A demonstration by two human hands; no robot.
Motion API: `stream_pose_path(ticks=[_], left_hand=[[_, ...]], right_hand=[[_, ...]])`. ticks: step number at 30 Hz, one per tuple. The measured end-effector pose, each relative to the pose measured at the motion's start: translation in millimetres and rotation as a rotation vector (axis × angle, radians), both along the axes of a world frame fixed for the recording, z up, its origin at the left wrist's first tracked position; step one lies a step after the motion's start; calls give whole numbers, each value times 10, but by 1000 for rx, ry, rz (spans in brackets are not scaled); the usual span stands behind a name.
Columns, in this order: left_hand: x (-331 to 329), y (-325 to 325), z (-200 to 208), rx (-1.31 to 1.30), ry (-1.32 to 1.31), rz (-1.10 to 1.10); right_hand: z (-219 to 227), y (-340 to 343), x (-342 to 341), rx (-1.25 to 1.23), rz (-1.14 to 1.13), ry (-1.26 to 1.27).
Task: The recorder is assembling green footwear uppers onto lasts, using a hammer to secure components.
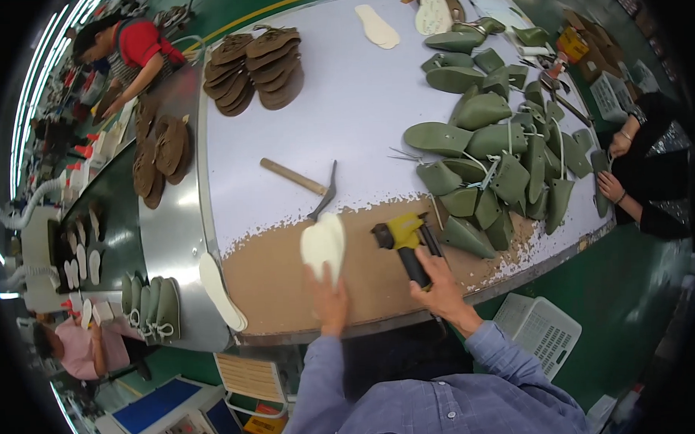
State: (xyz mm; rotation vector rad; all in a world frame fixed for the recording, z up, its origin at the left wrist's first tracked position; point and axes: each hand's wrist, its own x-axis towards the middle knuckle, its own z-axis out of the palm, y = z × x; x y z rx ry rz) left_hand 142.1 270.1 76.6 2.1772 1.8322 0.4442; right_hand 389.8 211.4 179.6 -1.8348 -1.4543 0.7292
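My left hand (331, 302) grips the heel end of a pair of cream insoles (323, 244), overlapping and slightly blurred, over the brown worn part of the table. To its right, my right hand (446, 294) is wrapped round the black handle of a yellow staple gun (403, 232), whose nose points left. Just beyond the insoles lies a hammer (296, 177) with a wooden handle and a dark metal head. Another few cream insoles (221, 290) lie stacked at the table's left front edge.
Green shoe lasts (486, 143) are heaped on the right of the table (344, 125). Brown shoe uppers (273, 66) stand stacked at the far left, beside a metal conveyor edge (176, 231). A co-worker's hands (613, 185) hold a last at right. A grey crate (539, 329) sits on the floor.
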Motion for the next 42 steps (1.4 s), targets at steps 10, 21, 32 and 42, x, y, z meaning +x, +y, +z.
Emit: stream_pose_path(ticks=[10, 21, 32, 42], left_hand=[[-1873, 824, 183, -51, 319, 436], [-92, 164, 468, -40, -364, -362], [769, 460, 252, -217, -371, -357], [568, 407, 333, -413, -454, -340]], right_hand=[[-573, 831, -1540, 249, 270, -148], [-473, 250, 418, -181, -562, -692], [-293, 149, -551, -258, 48, 255], [-344, 874, -192, -314, 31, -208]])
